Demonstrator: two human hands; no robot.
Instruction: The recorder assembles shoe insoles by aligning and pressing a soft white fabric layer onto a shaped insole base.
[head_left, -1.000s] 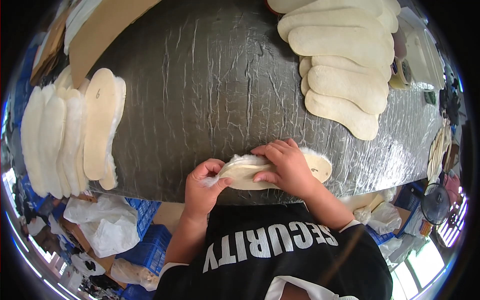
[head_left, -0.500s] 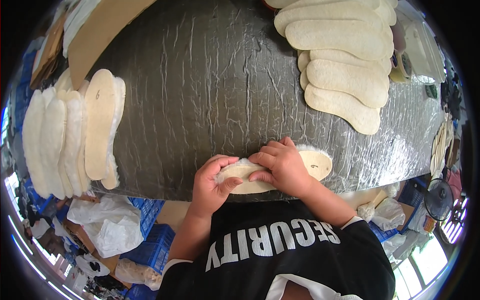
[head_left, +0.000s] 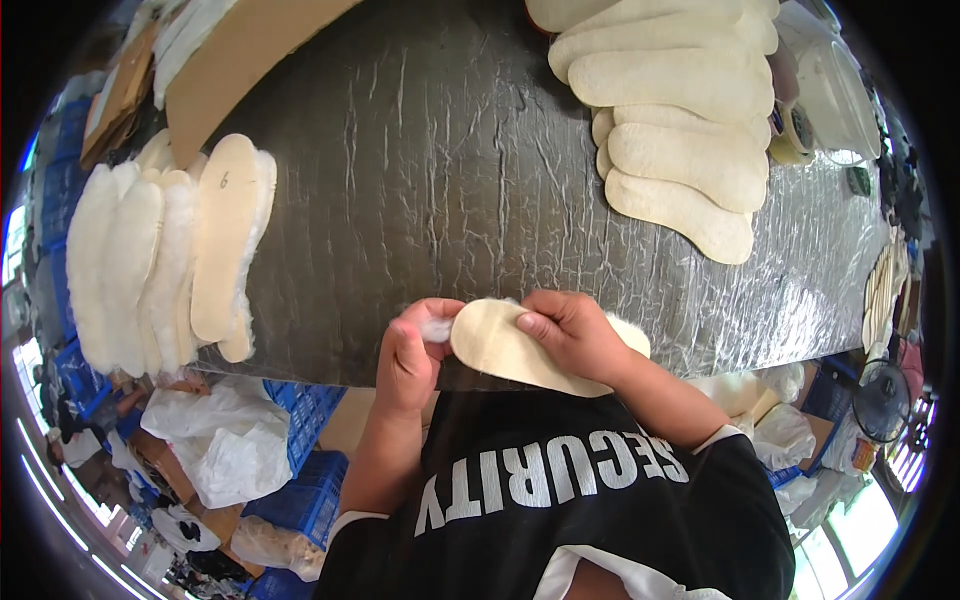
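Wrinkled grey sheeting covers the work table (head_left: 450,180), which fills the upper part of the view, with blue crates (head_left: 300,470) and crumpled white bags (head_left: 230,450) on the floor below its near edge. At the far left lies a row of fleecy white insoles (head_left: 130,270), one turned smooth side up on top. Next comes the left hand (head_left: 410,355), curled narrow at the table's near edge, thumb and fingers pinched on a tuft of white fleece at the rounded end of a cream insole (head_left: 500,345). That insole lies flat on the edge, smooth backing up, fleece showing round its rim. The right hand (head_left: 570,335) is pressed flat on its middle, fingers bent and bearing down. To do this well, I judge the right hand should keep the piece pinned so it cannot slide, while the left takes only loose fibres at the rim, in small pinches, without lifting the backing. At upper right sits a fanned stack of smooth cream insoles (head_left: 680,120), well apart from both hands, with rolls of tape (head_left: 795,130) just beside it.
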